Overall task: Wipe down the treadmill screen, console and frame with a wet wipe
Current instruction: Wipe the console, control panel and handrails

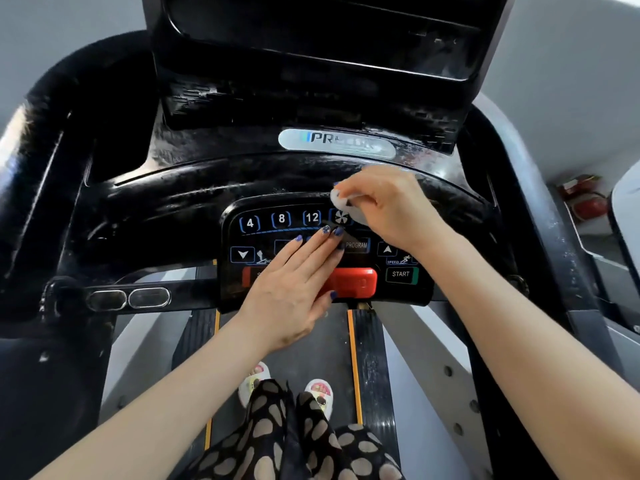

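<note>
Centrally, the right hand (388, 206) had its fingers (349, 194) curled tight round a white wet wipe (341, 202), bunched and pressed to the button panel (408, 289) at the fan key (341, 217), beside keys 4, 8 and 12. The left hand (294, 289) lay flat, fingers (318, 245) straight and close together, holding nothing, covering the middle keys and part of the red stop bar (356, 282). A START key (401, 274) sat right of the bar. Glossy black console (173, 202) surrounded the panel; dark screen (311, 29) above; belt (311, 334) and slippered feet (320, 393) below.
</note>
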### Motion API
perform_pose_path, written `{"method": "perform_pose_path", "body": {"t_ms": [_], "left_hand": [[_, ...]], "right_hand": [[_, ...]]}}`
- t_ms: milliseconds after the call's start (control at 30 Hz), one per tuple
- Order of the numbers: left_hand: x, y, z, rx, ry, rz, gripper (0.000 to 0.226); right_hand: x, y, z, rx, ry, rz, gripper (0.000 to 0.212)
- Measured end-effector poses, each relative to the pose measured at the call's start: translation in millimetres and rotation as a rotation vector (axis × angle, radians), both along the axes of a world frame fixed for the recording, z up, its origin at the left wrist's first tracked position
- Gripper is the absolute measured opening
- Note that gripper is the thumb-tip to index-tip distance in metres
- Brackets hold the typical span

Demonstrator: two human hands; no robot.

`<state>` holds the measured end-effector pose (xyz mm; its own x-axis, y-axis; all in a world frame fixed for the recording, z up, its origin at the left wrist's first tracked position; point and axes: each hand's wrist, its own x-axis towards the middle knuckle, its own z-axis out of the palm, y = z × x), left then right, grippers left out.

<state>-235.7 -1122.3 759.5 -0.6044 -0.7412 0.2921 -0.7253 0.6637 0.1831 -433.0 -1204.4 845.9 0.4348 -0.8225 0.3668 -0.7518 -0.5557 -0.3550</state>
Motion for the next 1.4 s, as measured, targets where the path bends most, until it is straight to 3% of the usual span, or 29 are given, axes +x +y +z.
{"method": "perform_pose_path", "body": {"t_ms": [133, 333, 500, 633, 833, 1067, 1233, 1400], "left_hand": [[3, -2, -1, 0.007, -0.014, -0.016, 0.063], [2, 1, 2, -0.009, -0.043, -0.014, 0.063], [-16, 9, 7, -0.018, -0.012, -0.010, 0.061], [-54, 16, 8, -0.022, 0.009, -0.043, 0.061], [-111, 28, 0, -0.029, -0.054, -0.024, 0.062], [-135, 36, -10, -0.079, -0.134, 0.063, 0.062], [-138, 36, -10, -0.087, -0.139, 0.078, 0.063], [-136, 36, -9, -0.084, -0.157, 0.070, 0.063]], "right_hand": [[20, -2, -3, 0.059, 0.007, 0.030, 0.012], [-33, 13, -1, 0.067, -0.009, -0.142, 0.012], [-92, 53, -3, -0.087, -0.224, -0.501, 0.021], [-141, 93, -27, -0.149, -0.195, -0.645, 0.030], [-157, 117, -75, -0.033, -0.220, -0.576, 0.018], [-141, 115, -112, -0.073, -0.130, -0.385, 0.019], [-148, 125, -123, -0.163, -0.186, -0.318, 0.012], [-154, 150, -132, -0.227, -0.112, -0.288, 0.011]]}}
